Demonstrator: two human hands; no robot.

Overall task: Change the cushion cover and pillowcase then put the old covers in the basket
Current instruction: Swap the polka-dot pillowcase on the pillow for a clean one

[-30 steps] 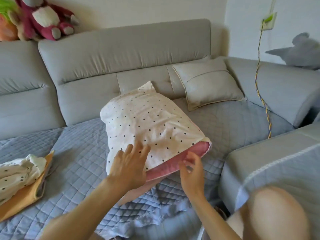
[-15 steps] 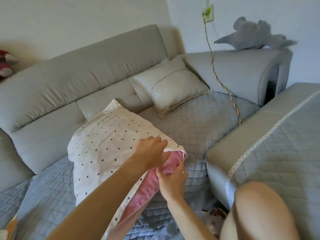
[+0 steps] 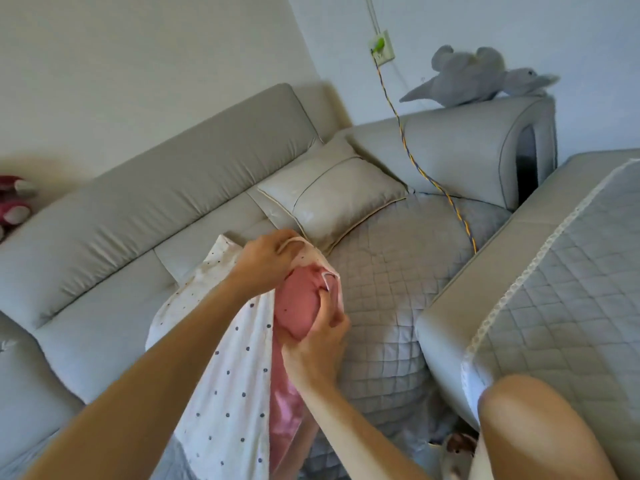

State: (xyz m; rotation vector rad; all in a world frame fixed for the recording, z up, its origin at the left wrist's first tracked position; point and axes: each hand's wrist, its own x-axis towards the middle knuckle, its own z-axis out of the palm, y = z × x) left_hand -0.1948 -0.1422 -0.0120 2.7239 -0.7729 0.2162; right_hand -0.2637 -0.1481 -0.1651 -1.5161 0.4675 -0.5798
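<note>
The pink pillow (image 3: 298,306) stands tilted over the grey quilted sofa seat (image 3: 388,299), half sheathed in the white dotted pillowcase (image 3: 225,382). The left hand (image 3: 266,263) is curled into a fist around the pillowcase's open rim at the top, its fingertips buried in the gathered cloth. The right hand (image 3: 317,344) presses against the bare pink end of the pillow from below, with its fingers (image 3: 327,301) hooked over the rim's other edge; how far they reach inside cannot be told. The pillow's lower part runs behind the left forearm and off the bottom edge. A beige cushion (image 3: 332,195) leans on the sofa back just beyond the hands. At the left edge a red plush toy (image 3: 14,206) is cut off. A bare knee (image 3: 533,420) fills the lower right corner.
</note>
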